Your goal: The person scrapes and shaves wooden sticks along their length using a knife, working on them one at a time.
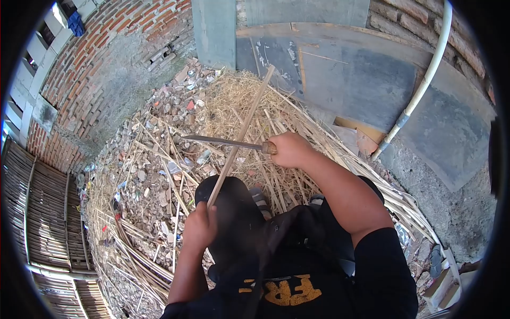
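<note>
Head view: A person's left hand (200,226) clamps the lower end of a long wooden strip (245,127), which slants up and away, while the right hand (289,150), well apart, grips the handle of a long knife (226,142), its blade crossing the strip (above the left hand). Below lie dry shavings (234,93), loose strips (159,151) and rubble (139,175). A brick wall (111,58) and grey panels (350,69) stand around; a pale pipe (425,82) leans at right.

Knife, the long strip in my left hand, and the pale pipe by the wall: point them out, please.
Knife (212,140): head view, on the blade.
Long strip (247,121): head view, near its middle, beyond the blade.
Pale pipe (425,85): head view, middle of its length.
</note>
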### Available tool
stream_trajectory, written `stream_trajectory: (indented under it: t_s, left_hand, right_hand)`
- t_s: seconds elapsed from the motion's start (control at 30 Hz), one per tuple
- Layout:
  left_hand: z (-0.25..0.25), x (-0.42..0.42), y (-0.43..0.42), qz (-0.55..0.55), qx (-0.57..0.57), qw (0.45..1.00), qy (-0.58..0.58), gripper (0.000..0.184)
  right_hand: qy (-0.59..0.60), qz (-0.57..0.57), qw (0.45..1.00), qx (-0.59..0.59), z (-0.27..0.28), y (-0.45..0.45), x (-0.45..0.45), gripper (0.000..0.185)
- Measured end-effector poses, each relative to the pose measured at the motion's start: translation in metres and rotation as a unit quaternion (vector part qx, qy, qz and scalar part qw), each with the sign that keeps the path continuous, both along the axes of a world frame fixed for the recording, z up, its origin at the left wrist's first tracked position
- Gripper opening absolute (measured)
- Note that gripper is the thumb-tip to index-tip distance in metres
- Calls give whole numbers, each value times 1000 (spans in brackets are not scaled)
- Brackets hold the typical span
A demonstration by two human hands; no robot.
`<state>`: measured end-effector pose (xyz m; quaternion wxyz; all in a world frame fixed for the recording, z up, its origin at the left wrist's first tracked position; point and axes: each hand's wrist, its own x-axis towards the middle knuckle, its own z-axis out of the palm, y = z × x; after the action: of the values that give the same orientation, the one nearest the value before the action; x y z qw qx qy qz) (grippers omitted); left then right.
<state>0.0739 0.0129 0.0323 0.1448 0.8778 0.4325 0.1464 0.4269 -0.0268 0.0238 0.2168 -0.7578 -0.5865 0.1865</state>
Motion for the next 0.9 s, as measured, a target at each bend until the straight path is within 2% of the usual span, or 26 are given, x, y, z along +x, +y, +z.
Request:
stream_trajectory:
  t_s: [0.23,0.53,0.9]
  left_hand:
    - [3,0,0,-1,-3,1000,14,27]
    - [-3,-4,1,5,-2,1000,0,28]
    - [0,0,0,5,-6,1000,-6,29]
  right_hand:
    - [-58,65,996,9,19,-7,-15,23]
    - [-25,54,998,-4,4,3,-8,24]
    - [-61,67,996,12,16,-5,-11,20]
